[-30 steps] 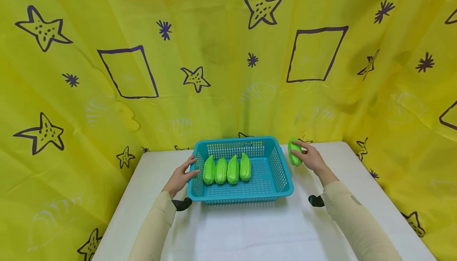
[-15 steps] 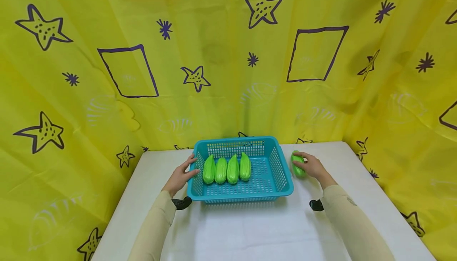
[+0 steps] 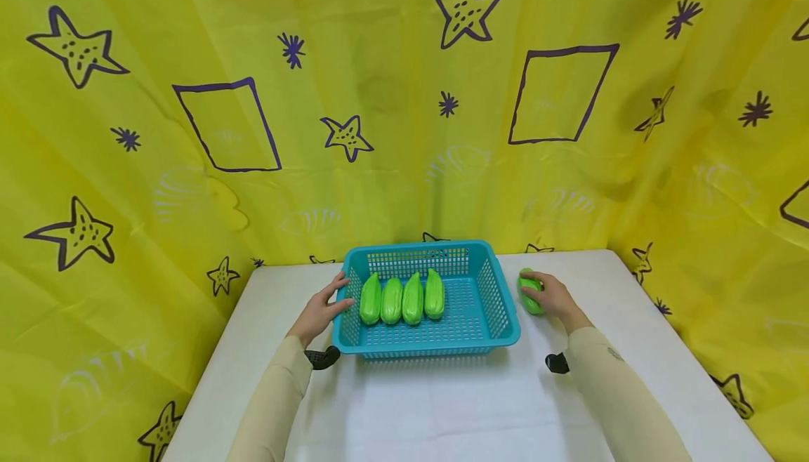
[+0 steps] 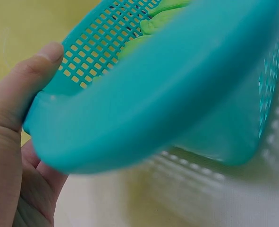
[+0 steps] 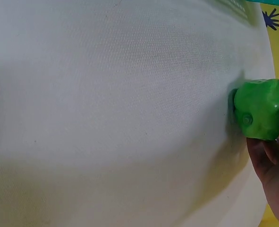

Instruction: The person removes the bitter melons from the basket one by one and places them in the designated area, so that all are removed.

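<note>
A blue plastic basket (image 3: 430, 344) stands on the white table with several green ridged gourds (image 3: 392, 300) side by side in its left half. My left hand (image 3: 316, 316) holds the basket's left rim; in the left wrist view the thumb lies over the rim and the fingers pass beneath it. To the right of the basket, my right hand (image 3: 555, 297) grips one more green gourd (image 3: 529, 292) between thumb and fingers. In the right wrist view that gourd (image 5: 262, 109) is end-on, at or very near the table surface, its far side hidden.
The white table (image 3: 442, 413) runs up to a yellow curtain (image 3: 404, 188) with drawn stars, which encloses the back and both sides. Dark wrist-camera pieces (image 3: 557, 362) jut from below both sleeves.
My right hand has brought the gourd lower and nearer to me, down beside the basket's right side, and has barely moved in the last half second. The left hand and basket have stayed put.
</note>
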The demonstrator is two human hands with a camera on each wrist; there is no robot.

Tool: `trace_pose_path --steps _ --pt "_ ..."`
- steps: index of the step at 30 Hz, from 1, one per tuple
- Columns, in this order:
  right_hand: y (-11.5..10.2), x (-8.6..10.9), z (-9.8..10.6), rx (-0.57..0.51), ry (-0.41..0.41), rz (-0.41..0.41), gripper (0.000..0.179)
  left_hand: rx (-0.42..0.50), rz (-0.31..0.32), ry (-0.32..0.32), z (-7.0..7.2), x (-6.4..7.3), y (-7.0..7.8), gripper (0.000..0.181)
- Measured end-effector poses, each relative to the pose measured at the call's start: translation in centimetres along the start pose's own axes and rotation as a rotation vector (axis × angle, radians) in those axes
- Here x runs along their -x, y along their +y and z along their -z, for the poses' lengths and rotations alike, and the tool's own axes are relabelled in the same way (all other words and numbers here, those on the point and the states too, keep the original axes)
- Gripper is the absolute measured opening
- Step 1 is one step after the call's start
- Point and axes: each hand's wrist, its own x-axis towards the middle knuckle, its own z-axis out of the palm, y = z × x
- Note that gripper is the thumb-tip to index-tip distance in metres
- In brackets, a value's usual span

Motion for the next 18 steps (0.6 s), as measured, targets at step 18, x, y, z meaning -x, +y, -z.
trace_pose_path --steps 18 --pt "-0.7 0.0 -0.1 -0.003 0.037 0.009 0.047 0.003 0.002 0.004 0.0 0.0 0.1 0.065"
